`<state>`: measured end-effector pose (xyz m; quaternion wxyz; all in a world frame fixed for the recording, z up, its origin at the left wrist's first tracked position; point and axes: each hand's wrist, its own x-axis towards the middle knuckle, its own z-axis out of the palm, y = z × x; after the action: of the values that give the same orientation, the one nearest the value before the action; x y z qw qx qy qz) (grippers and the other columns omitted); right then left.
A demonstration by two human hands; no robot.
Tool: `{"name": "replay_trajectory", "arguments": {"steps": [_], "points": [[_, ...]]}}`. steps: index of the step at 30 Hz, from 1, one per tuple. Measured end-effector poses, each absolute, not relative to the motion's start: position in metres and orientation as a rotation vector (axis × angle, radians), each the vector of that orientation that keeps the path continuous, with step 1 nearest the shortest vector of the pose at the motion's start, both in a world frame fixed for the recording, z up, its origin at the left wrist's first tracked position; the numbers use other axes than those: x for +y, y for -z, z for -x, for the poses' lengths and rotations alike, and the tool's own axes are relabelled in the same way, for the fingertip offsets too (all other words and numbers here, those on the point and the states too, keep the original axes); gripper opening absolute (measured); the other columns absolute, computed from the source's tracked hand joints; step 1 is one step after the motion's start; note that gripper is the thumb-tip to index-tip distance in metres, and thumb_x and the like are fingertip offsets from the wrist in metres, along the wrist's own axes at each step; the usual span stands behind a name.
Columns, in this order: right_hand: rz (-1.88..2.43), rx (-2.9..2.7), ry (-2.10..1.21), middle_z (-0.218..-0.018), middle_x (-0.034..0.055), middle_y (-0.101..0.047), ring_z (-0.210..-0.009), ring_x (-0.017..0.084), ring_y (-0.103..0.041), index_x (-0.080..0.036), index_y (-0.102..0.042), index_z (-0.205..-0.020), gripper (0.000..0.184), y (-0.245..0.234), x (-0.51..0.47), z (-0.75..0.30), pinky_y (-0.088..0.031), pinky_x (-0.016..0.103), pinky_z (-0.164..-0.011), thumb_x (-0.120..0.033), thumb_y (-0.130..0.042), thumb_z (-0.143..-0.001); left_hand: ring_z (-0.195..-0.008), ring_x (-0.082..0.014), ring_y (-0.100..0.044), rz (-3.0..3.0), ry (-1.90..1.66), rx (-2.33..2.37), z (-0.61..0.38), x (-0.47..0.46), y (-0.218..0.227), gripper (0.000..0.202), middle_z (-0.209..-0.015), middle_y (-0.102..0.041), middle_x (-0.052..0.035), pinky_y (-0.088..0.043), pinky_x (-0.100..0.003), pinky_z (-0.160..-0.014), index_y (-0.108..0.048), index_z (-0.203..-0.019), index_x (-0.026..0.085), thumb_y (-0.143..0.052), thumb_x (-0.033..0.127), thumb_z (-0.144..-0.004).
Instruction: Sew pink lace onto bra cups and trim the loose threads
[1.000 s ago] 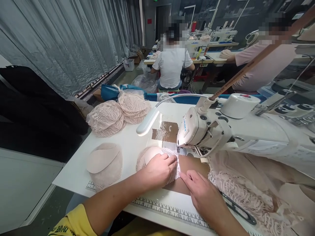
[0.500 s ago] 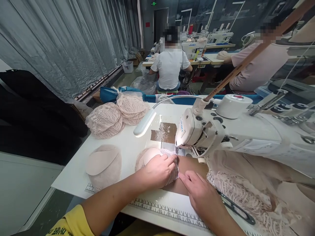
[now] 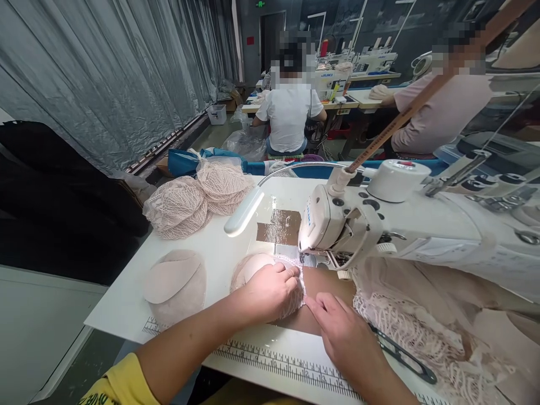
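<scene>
A beige lace bra cup (image 3: 240,273) lies on the machine bed, its right edge up at the presser foot of the white sewing machine (image 3: 320,219). My left hand (image 3: 272,289) rests over the cup with its fingers bunched on the lace near the needle. At the lower end of that edge, my right hand (image 3: 343,326) has its thumb and index finger closed on the lace border, the other fingers curled. The left palm hides part of the cup. A small lamp (image 3: 244,212) lights the needle area.
Stacked lace cups (image 3: 177,207) sit at the back left, and a plain beige cup piece (image 3: 175,284) lies in front of them. Right of my hands are gathered lace fabric (image 3: 405,315) and a black flat tool (image 3: 405,354). A ruler strip (image 3: 274,363) lines the front edge. Two people sit at machines beyond.
My left fingertips have drawn slightly back from the lace edge, so more of the border shows beside the needle. My right hand stays at the border. The whole view has shifted slightly.
</scene>
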<state>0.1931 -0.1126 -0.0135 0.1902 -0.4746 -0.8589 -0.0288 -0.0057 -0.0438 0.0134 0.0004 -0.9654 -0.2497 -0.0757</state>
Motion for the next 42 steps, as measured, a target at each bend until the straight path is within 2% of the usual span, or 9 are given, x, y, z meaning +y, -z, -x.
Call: {"name": "replay_trajectory", "arguments": {"steps": [4,9,13,16,20,25,32,38,42], "points": [[1.352,-2.396,0.074,-0.074,0.0045,-0.055,-0.067,0.017,-0.05,-0.014,-0.065,-0.103,0.045,0.014,-0.112,-0.191,-0.039,0.026,-0.06,0.005,-0.036,-0.075,-0.091,-0.0225,-0.055,3.072,0.327,-0.895,0.006,-0.044,-0.014,0.031,-0.124,-0.058,-0.0148,-0.047,-0.033,-0.076,-0.06,-0.109,0.008,-0.047,0.021,-0.084],[1.389,-2.399,0.033,-0.075,0.0043,-0.055,-0.067,0.017,-0.051,-0.014,-0.065,-0.104,0.041,0.013,-0.106,-0.191,-0.039,0.027,-0.059,0.002,-0.035,-0.079,-0.087,-0.0229,-0.052,3.068,0.258,-0.913,0.008,-0.04,-0.016,0.042,-0.131,-0.054,-0.0128,-0.045,-0.034,-0.077,-0.057,-0.12,0.007,-0.049,0.021,-0.081],[1.434,-2.467,-0.031,-0.078,0.0047,-0.057,-0.07,0.017,-0.052,-0.016,-0.065,-0.108,0.04,0.011,-0.095,-0.192,-0.039,0.026,-0.059,-0.002,-0.037,-0.082,-0.089,-0.0238,-0.049,3.076,0.198,-0.91,0.011,-0.032,-0.017,0.051,-0.136,-0.051,-0.0103,-0.043,-0.034,-0.077,-0.053,-0.127,0.007,-0.052,0.023,-0.078],[1.492,-2.474,-0.037,-0.077,0.0043,-0.058,-0.069,0.018,-0.053,-0.018,-0.067,-0.103,0.039,0.011,-0.086,-0.191,-0.039,0.028,-0.06,-0.003,-0.038,-0.082,-0.092,-0.0242,-0.049,3.076,0.168,-0.919,0.012,-0.025,-0.017,0.053,-0.139,-0.049,-0.0085,-0.042,-0.035,-0.079,-0.051,-0.131,0.009,-0.05,0.023,-0.08],[1.555,-2.508,-0.063,-0.075,0.0034,-0.059,-0.067,0.018,-0.056,-0.02,-0.069,-0.099,0.037,0.004,-0.075,-0.189,-0.039,0.028,-0.059,-0.004,-0.041,-0.081,-0.094,-0.0246,-0.048,3.074,0.141,-0.885,0.013,-0.016,-0.015,0.054,-0.142,-0.046,-0.01,-0.041,-0.036,-0.082,-0.049,-0.133,0.007,-0.05,0.024,-0.082],[1.546,-2.492,-0.029,-0.078,0.0037,-0.062,-0.066,0.017,-0.058,-0.018,-0.068,-0.105,0.041,0.0,-0.071,-0.186,-0.038,0.028,-0.056,-0.002,-0.041,-0.08,-0.098,-0.0255,-0.049,3.104,0.153,-0.79,0.015,-0.001,-0.012,0.058,-0.14,-0.048,-0.0122,-0.042,-0.036,-0.085,-0.047,-0.134,0.004,-0.053,0.024,-0.081],[1.433,-2.476,0.131,-0.086,0.0082,-0.067,-0.073,0.02,-0.06,-0.013,-0.067,-0.115,0.046,0.012,-0.073,-0.19,-0.044,0.029,-0.059,-0.001,-0.043,-0.077,-0.1,-0.0226,-0.051,3.142,0.313,-0.766,0.017,-0.009,-0.013,0.039,-0.132,-0.055,-0.0086,-0.042,-0.035,-0.087,-0.056,-0.125,0.012,-0.044,0.014,-0.089],[1.4,-2.449,0.235,-0.084,0.0084,-0.069,-0.066,0.017,-0.06,-0.014,-0.069,-0.112,0.047,0.008,-0.068,-0.189,-0.045,0.026,-0.053,0.0,-0.042,-0.076,-0.102,-0.0226,-0.051,3.202,0.339,-0.736,0.021,-0.009,-0.007,0.042,-0.135,-0.054,-0.0076,-0.043,-0.036,-0.088,-0.052,-0.129,0.015,-0.046,0.011,-0.087],[1.492,-2.413,0.295,-0.092,0.0084,-0.071,-0.071,0.019,-0.063,-0.019,-0.068,-0.116,0.049,0.013,-0.065,-0.187,-0.05,0.026,-0.059,-0.002,-0.042,-0.078,-0.103,-0.0225,-0.051,3.195,0.349,-0.756,0.021,0.003,-0.006,0.042,-0.133,-0.055,-0.0083,-0.042,-0.036,-0.089,-0.052,-0.129,0.015,-0.047,0.011,-0.088]]}}
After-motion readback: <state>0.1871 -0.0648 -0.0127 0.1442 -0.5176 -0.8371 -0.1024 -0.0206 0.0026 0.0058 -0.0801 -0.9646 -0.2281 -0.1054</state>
